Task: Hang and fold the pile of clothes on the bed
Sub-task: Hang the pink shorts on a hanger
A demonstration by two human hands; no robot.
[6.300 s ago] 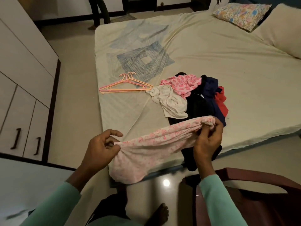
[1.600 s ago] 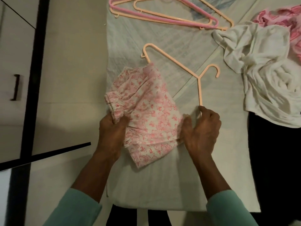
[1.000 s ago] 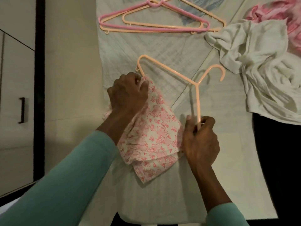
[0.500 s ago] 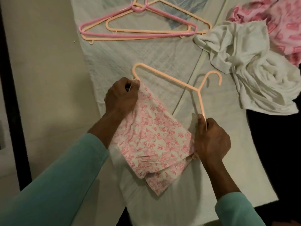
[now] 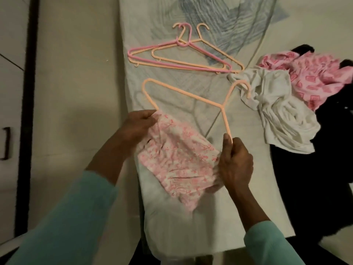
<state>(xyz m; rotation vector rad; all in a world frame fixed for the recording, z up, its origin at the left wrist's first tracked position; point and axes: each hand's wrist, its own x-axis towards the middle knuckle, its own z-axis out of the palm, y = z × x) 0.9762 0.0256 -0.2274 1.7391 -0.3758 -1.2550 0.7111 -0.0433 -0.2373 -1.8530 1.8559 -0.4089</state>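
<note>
The person holds a peach plastic hanger (image 5: pixel 183 91) just above the near corner of the bed (image 5: pixel 183 228), with a small white garment printed in pink flowers (image 5: pixel 177 157) bunched across its lower bar between the two hands. The left hand (image 5: pixel 137 125) has its fingers curled on the top edge of the floral garment where it meets the hanger's left corner. The right hand (image 5: pixel 236 163) is closed around the end of the hanger's other arm, thumb lying along the plastic, with the garment's right edge gathered under the same fingers. The lower part of the garment hangs down onto the pale sheet. The hanger's hook points to the right and sits over the edge of a crumpled white garment (image 5: pixel 282 115). Beyond that, the pile goes on with a pink patterned cloth (image 5: pixel 315 75) and dark clothes (image 5: pixel 315 188) spreading to the bed's right edge. Farther up the sheet, well apart from the hands, lie the spare hangers (image 5: pixel 184 44), one pink and the others peach, overlapping. Both forearms wear teal sleeves (image 5: pixel 66 226). A white wardrobe (image 5: pixel 11 83) with a dark handle stands at the left.
</note>
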